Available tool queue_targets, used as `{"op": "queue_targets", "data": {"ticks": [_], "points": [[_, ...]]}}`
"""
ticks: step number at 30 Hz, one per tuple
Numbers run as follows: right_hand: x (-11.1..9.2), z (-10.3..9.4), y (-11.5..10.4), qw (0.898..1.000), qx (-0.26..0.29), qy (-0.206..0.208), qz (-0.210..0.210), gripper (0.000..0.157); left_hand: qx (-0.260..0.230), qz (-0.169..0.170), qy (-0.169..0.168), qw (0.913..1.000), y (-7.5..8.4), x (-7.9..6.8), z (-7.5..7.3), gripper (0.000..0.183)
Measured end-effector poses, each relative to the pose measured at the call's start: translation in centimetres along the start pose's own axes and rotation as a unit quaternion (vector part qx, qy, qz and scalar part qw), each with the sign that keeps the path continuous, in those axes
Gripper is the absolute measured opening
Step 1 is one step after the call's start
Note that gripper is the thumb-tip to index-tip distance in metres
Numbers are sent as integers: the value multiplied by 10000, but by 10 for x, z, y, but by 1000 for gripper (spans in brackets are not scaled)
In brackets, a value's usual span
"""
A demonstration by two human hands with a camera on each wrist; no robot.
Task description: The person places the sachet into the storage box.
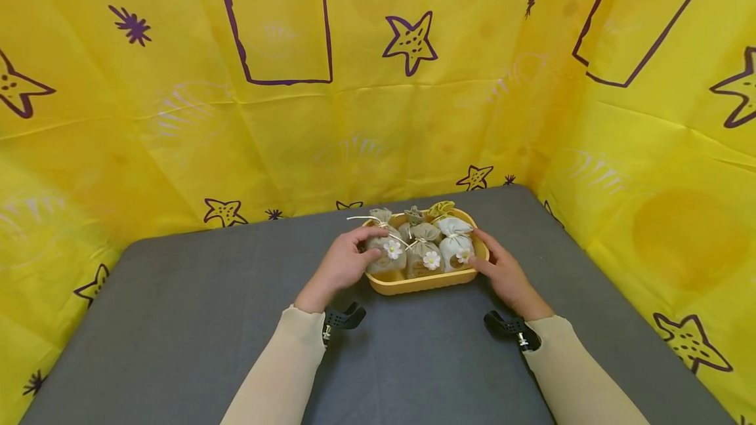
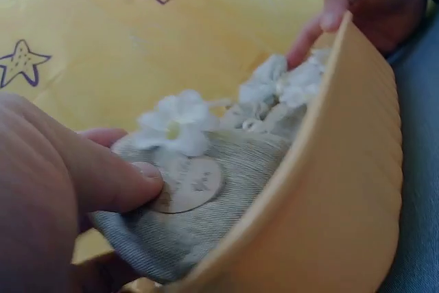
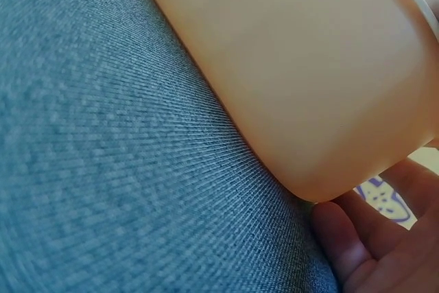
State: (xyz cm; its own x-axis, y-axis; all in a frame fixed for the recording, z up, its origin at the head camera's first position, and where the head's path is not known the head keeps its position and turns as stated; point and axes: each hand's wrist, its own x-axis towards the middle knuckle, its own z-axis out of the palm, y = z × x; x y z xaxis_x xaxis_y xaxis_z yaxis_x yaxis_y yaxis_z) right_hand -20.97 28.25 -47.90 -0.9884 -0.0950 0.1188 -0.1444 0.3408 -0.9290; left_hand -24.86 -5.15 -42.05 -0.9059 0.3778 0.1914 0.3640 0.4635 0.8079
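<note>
A shallow yellow plastic basket [image 1: 407,286] holds several small stuffed cloth sachets, gathered at the neck with cord. My left hand [image 1: 348,258] grips the leftmost grey sachet [image 1: 382,256], thumb on its front by a round tag and a white flower [image 2: 177,125], the other fingers behind it. That sachet leans inside the basket wall. My right hand [image 1: 506,275] holds the basket's right end, beside a pale sachet [image 1: 456,244]; its fingers [image 3: 343,235] lie at the basket's lower corner in the right wrist view. A brown sachet [image 1: 424,254] stands between these two.
Behind the front row sit a dark sachet [image 1: 413,216] and an olive-yellow sachet [image 1: 441,210]. Under the basket is a table with a dark grey cloth [image 1: 236,320]. Yellow printed curtains [image 1: 283,143] hang along its back and sides. Both wrists wear black camera mounts [image 1: 347,317].
</note>
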Motion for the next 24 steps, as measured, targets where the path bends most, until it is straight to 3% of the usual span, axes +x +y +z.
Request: {"op": "queue_targets", "data": {"ticks": [6, 13, 24], "points": [[4, 2, -3, 10000, -10, -1, 18, 65, 1099, 162, -26, 9938, -7, 1, 2, 37], [4, 1, -5, 10000, -43, -44, 67, 65, 1243, 325, -58, 9917, -12, -2, 6, 36], [-1, -2, -3, 9999, -114, -35, 48, 66, 1222, 623, 290, 9901, -18, 0, 16, 28]]}}
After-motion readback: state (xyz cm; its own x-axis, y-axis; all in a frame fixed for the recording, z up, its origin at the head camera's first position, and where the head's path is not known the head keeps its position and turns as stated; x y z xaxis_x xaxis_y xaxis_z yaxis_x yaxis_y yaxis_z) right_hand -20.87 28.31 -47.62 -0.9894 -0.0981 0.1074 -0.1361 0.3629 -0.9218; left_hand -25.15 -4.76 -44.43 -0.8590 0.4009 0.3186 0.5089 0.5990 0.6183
